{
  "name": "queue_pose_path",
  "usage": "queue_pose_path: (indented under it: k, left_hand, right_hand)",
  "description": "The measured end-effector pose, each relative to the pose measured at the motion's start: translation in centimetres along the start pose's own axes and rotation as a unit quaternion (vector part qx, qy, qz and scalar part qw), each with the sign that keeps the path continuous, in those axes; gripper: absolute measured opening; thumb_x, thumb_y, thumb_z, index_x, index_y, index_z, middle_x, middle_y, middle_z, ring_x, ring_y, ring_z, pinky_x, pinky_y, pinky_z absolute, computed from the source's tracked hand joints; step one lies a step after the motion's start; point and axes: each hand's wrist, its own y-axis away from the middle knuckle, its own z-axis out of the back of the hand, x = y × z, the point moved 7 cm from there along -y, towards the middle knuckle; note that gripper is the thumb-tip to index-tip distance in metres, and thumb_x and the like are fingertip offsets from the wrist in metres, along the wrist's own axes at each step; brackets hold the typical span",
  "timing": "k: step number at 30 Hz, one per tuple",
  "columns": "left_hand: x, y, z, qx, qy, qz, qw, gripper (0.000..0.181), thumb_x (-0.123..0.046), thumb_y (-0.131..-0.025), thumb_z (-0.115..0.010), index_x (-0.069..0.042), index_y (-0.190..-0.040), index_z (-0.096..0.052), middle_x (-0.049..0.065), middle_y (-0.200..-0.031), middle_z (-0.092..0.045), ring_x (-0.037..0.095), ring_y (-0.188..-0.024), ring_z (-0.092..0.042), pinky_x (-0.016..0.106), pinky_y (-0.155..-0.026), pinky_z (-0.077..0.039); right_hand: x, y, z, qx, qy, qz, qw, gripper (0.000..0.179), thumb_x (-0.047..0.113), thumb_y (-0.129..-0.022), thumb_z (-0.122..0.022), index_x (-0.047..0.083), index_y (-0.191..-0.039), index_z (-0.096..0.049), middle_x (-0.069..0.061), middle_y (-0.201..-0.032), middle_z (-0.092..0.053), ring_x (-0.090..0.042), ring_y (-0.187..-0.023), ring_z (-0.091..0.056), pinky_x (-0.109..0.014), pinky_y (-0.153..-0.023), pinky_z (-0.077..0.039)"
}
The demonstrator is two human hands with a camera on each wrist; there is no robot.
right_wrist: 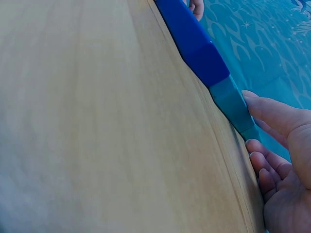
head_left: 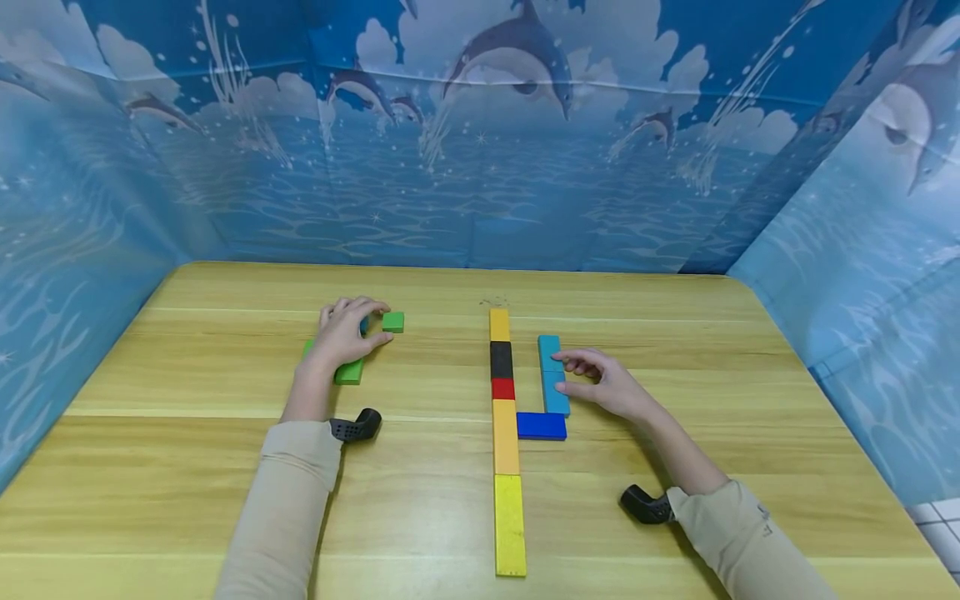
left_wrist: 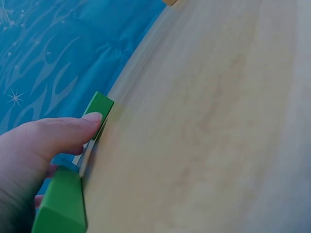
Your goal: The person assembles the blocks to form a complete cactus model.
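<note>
Head view: at left, the left hand (head_left: 347, 335) pinches a small green rectangular block (head_left: 394, 323), apparently unplaced; centre, a multicoloured block line (head_left: 506, 437) is laid; right, the right hand (head_left: 611, 386), fingers parted, touches light-blue oblong blocks (head_left: 550, 344).

Small green block (head_left: 393, 322) at left, two light-blue blocks (head_left: 548, 350) at right, on the worktop (head_left: 435, 375)
The green one, squarish from above, sits between thumb and forefinger of the left grip (head_left: 345, 335), contact unclear. The oblong light-blue pair lies flat, end to end, the thumb tip of the right grip (head_left: 611, 387) at the nearer one, a fingertip at the farther.
</note>
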Motion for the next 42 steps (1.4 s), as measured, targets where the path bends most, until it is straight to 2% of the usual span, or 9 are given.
queue_pose_path:
  k: [12, 17, 23, 28, 35, 42]
  left_hand:
    - [-0.1, 0.0, -0.1, -0.008, -0.002, -0.009, 0.9999, 0.041, -0.033, -0.086, -0.062, -0.014, -0.122, -0.055, 0.009, -0.126, -0.050, 0.034, -0.117, -0.035, 0.052, -0.095, -0.020]
    - [-0.5, -0.1, -0.1, -0.017, -0.007, -0.009, 0.9998, 0.041, -0.033, -0.085, -0.063, -0.014, -0.121, -0.056, 0.009, -0.123, -0.053, 0.033, -0.116, -0.037, 0.052, -0.096, -0.021]
    - [-1.8, -1.1, -0.9, -0.031, -0.004, -0.016, 0.9994, 0.039, -0.033, -0.085, -0.064, -0.016, -0.120, -0.056, 0.005, -0.110, -0.057, 0.030, -0.112, -0.041, 0.049, -0.096, -0.022]
    - [-3.5, -2.2, -1.9, -0.042, -0.010, -0.029, 0.9986, 0.038, -0.032, -0.085, -0.064, -0.016, -0.119, -0.057, 0.004, -0.106, -0.058, 0.028, -0.108, -0.043, 0.048, -0.095, -0.024]
    - [-5.3, -3.7, -3.3, -0.027, -0.019, -0.026, 0.9991, 0.039, -0.034, -0.086, -0.062, -0.017, -0.121, -0.056, 0.003, -0.112, -0.057, 0.026, -0.109, -0.043, 0.045, -0.095, -0.025]
    - [-6.4, -5.0, -4.3, -0.026, 0.016, -0.025, 0.9992, 0.041, -0.033, -0.087, -0.061, -0.016, -0.124, -0.055, 0.003, -0.110, -0.057, 0.025, -0.107, -0.044, 0.044, -0.094, -0.026]
  right_hand:
    - [0.0, 0.0, 0.1, -0.002, -0.002, -0.009, 1.0000, 0.043, 0.017, -0.084, -0.066, 0.007, -0.124, -0.055, -0.012, -0.104, -0.052, -0.025, -0.093, -0.043, -0.025, -0.073, -0.038]
    - [0.0, -0.1, 0.1, 0.000, 0.001, -0.013, 0.9999, 0.044, 0.013, -0.084, -0.066, 0.004, -0.125, -0.053, -0.014, -0.105, -0.051, -0.028, -0.093, -0.043, -0.025, -0.073, -0.038]
    - [0.1, 0.0, 0.0, 0.001, -0.001, -0.011, 0.9999, 0.043, 0.014, -0.084, -0.066, 0.004, -0.125, -0.054, -0.014, -0.104, -0.051, -0.027, -0.093, -0.043, -0.025, -0.073, -0.038]
    - [0.1, 0.0, 0.0, -0.001, -0.008, -0.009, 0.9999, 0.043, 0.018, -0.084, -0.067, 0.007, -0.124, -0.054, -0.012, -0.105, -0.051, -0.025, -0.093, -0.043, -0.025, -0.074, -0.038]
    - [0.0, 0.0, 0.1, -0.002, -0.006, -0.009, 0.9999, 0.043, 0.018, -0.084, -0.066, 0.007, -0.124, -0.055, -0.012, -0.104, -0.051, -0.025, -0.093, -0.043, -0.025, -0.074, -0.038]
    - [0.0, 0.0, 0.0, -0.002, -0.004, -0.006, 1.0000, 0.043, 0.018, -0.084, -0.066, 0.007, -0.124, -0.054, -0.012, -0.104, -0.051, -0.025, -0.092, -0.043, -0.025, -0.074, -0.038]
